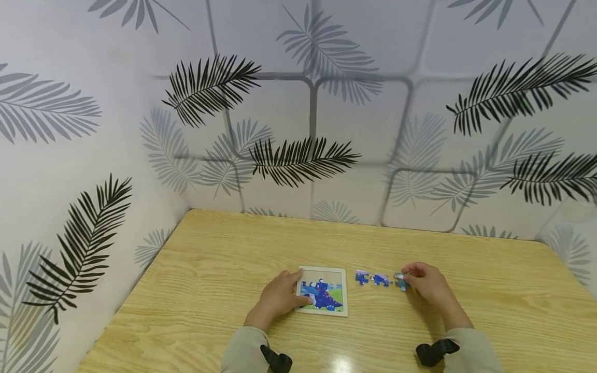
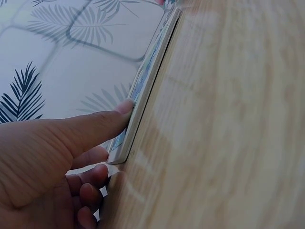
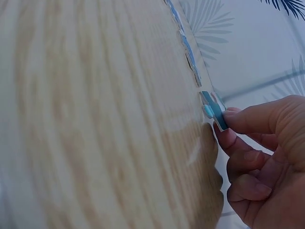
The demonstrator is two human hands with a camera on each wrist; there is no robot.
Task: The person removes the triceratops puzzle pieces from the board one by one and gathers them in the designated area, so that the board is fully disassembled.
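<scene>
Nearest the head camera, two grey-green sleeves enter from the near edge, each wrist carrying a black strap. Beneath them spreads the wooden table, light and grained, its far and left edges meeting a wall papered with grey and black palm fronds.

Near the middle of the table lies the puzzle board, a pale-framed square showing a blue dinosaur on green ground. My left hand rests at its left edge: the thumb presses flat along the frame's rim, while my other fingers curl loosely against the table beside the near corner, clasping nothing.

Right of the board, apart from it, three loose puzzle pieces sit in a row running left to right. The two blue pieces lie untouched on the wood. My right hand meets the third, rightmost, teal piece, pinching it between thumb and forefinger; the right wrist view shows this piece tilted up on edge, its lower side at the table surface, my remaining fingers folded beneath.
</scene>
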